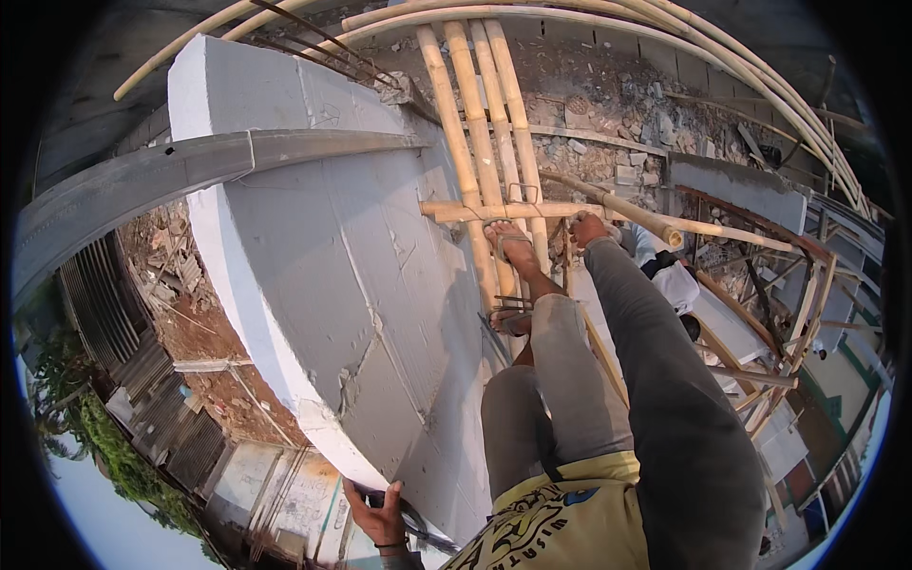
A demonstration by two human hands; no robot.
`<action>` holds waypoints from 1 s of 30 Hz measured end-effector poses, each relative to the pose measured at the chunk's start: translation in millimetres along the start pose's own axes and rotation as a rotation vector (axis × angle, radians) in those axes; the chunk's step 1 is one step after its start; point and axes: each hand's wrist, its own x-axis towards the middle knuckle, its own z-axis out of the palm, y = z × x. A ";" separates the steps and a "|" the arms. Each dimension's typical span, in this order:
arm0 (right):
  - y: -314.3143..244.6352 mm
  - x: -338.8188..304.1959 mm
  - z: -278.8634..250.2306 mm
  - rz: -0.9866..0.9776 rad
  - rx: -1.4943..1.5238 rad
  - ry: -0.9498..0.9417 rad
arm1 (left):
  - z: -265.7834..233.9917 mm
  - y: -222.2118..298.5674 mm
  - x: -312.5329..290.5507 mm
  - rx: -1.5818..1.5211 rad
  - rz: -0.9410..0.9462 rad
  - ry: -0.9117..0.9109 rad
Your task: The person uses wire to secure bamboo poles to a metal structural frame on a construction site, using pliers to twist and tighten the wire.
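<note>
Standing on lashed bamboo-pole scaffolding (480, 142), the worker's left hand (378, 518) is clamped on a dark trowel-like tool (418, 527) against the grey plastered wall (380, 285)'s lower edge, the right hand (589, 228) closed around a horizontal bamboo rail (551, 207); plastering appears underway, needing steady footing next.

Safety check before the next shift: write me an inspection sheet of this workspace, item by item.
Surface: bamboo scaffold poles carry the person's sandalled feet beside a grey rendered wall.
Job's things: dark tool at the wall's lower edge, kind unclear.
Clutter: rubble and broken blocks on the ground below.
Hands: left hand grips the dark tool; right hand grasps a horizontal bamboo pole.
Cables: nothing seen; bare steel rods stick out above the wall.
Surroundings: another person below, corrugated roofing, trees.
</note>
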 end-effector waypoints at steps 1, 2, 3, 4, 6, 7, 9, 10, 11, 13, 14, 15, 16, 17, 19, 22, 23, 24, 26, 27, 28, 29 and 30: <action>-5.2 -4.0 24.8 -0.015 -0.006 -0.013 | -21.5 14.3 -31.0 -0.007 -0.065 0.039; 0.9 -11.4 46.2 -0.019 -0.010 -0.021 | -43.0 27.0 -60.8 -0.026 -0.088 0.050; -5.3 87.2 4.9 -0.061 -0.048 0.165 | 30.7 -0.3 27.1 -0.166 0.047 0.005; 18.2 114.6 28.3 -0.069 -0.107 0.171 | 20.9 -5.3 18.7 0.061 0.011 -0.031; 45.3 165.2 41.8 -0.210 -0.359 0.231 | 16.2 14.2 17.8 0.450 -0.037 -0.049; 61.2 188.7 44.3 -0.332 -0.542 0.265 | 23.4 26.5 20.2 0.640 -0.053 -0.038; 39.4 207.6 104.7 -0.148 -0.386 0.175 | 35.3 54.7 4.4 0.936 -0.139 0.055; 42.4 236.3 76.1 -0.209 -0.565 0.151 | 40.7 46.6 13.7 0.900 -0.093 0.067; 50.7 254.2 69.9 -0.155 -0.541 0.181 | 45.7 36.7 18.2 0.837 -0.046 0.087; 46.9 263.7 83.4 -0.084 -0.451 0.234 | 54.8 25.3 21.2 0.763 0.018 0.148; 30.9 254.5 106.1 -0.061 -0.379 0.250 | 56.0 26.6 15.8 0.770 0.025 0.186; 27.8 243.2 116.1 -0.026 -0.319 0.286 | 58.8 24.3 15.6 0.763 0.041 0.198; 32.2 244.1 108.9 -0.055 -0.167 0.320 | 63.3 18.9 21.4 0.747 0.065 0.209; 33.4 244.1 104.1 -0.051 -0.151 0.288 | 65.7 15.8 23.4 0.738 0.087 0.219; 35.6 249.4 90.7 -0.050 -0.114 0.230 | 70.4 9.0 29.9 0.704 0.127 0.238; 42.2 263.4 68.4 -0.099 -0.096 0.265 | 72.3 -0.5 33.2 0.642 0.181 0.279; 36.4 261.9 67.8 -0.095 -0.093 0.264 | 72.9 -2.6 32.0 0.632 0.192 0.297; 30.1 257.3 66.7 -0.149 -0.158 0.316 | 74.4 -5.0 29.7 0.615 0.209 0.317; 23.6 244.0 57.0 -0.234 -0.110 0.349 | 76.1 -15.7 30.7 0.554 0.267 0.356; 16.7 232.0 59.5 -0.242 0.013 0.325 | 73.6 -21.0 26.3 0.525 0.290 0.377; 15.2 219.3 59.6 -0.242 0.137 0.307 | 72.1 -24.8 24.5 0.503 0.306 0.381; -0.2 199.3 63.3 -0.219 0.280 0.298 | 70.8 -27.2 25.1 0.500 0.307 0.373; 8.3 172.7 62.9 -0.233 0.230 0.350 | 62.7 -23.6 23.1 0.520 0.239 0.265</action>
